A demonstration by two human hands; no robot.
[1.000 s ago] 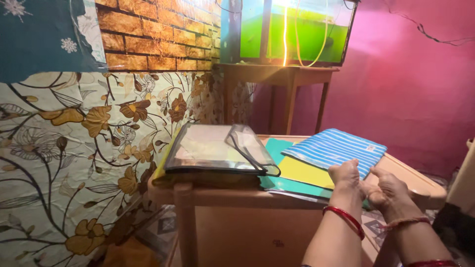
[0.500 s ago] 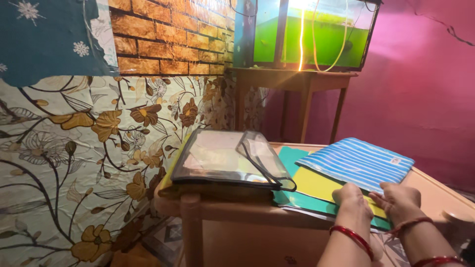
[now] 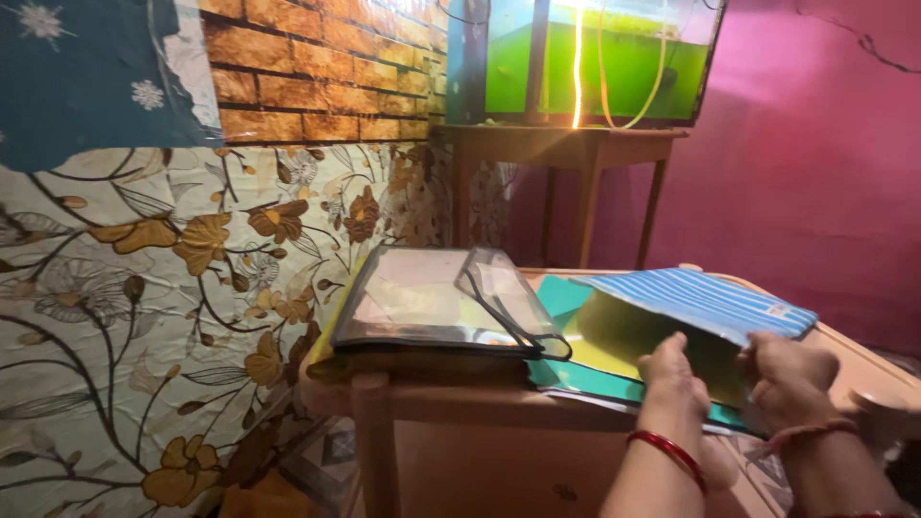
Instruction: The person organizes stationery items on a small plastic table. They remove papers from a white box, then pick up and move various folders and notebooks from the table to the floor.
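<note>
A blue-and-white striped folder (image 3: 705,299) lies on a wooden table (image 3: 451,403) over a yellow-green sheet (image 3: 624,336) and a teal folder (image 3: 561,297). The striped folder's near edge is lifted off the sheet. My right hand (image 3: 787,369) grips that near edge. My left hand (image 3: 672,369) rests with its fingers on the yellow-green sheet beneath it. Both wrists wear red bangles. To the left on the table lies a clear plastic pouch with black trim (image 3: 432,297), flat on a stack of folders.
A fish tank (image 3: 585,58) with green water stands on a wooden stand (image 3: 566,144) behind the table. A floral wall covering (image 3: 173,326) runs along the left, with brick pattern (image 3: 317,86) above. A pink wall (image 3: 815,163) is at the right.
The view has shifted slightly. The striped folder's near edge has risen off the yellow-green sheet, with my right hand now under that edge and my left hand on the sheet.
</note>
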